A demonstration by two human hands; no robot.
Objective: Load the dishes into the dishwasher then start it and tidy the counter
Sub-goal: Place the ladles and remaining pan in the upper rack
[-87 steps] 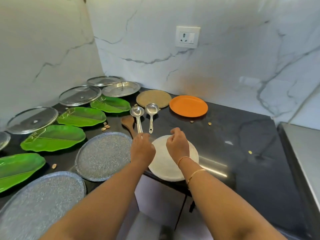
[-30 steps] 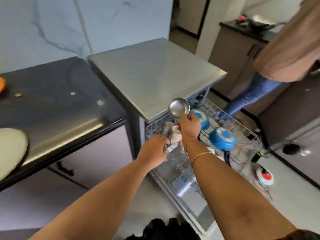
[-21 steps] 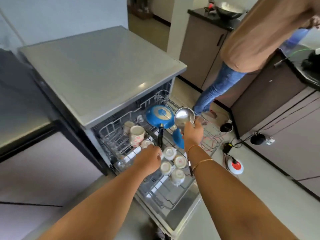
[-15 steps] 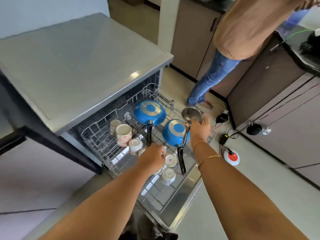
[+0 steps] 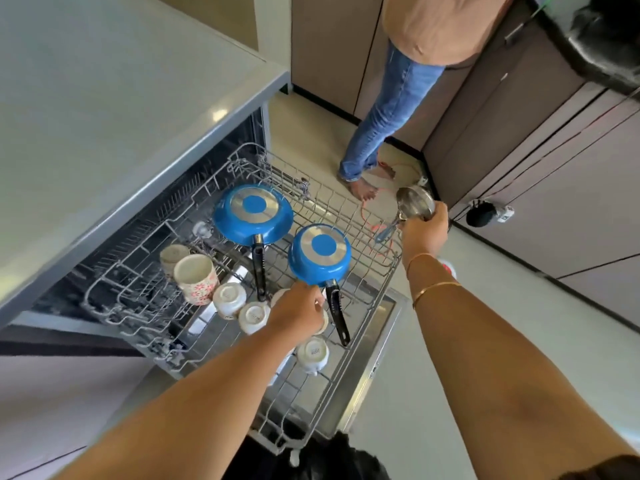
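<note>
In the rack (image 5: 346, 209), the small pan (image 5: 319, 254) lies just beyond the left hand (image 5: 298, 315), the large pan (image 5: 252, 214) beyond and leftward, the cups (image 5: 229, 299) at its left. The ladle (image 5: 415, 204) is in the right hand (image 5: 424, 230).

Head view, steeply downward, close above the dishwasher rack (image 5: 332, 202)
</note>
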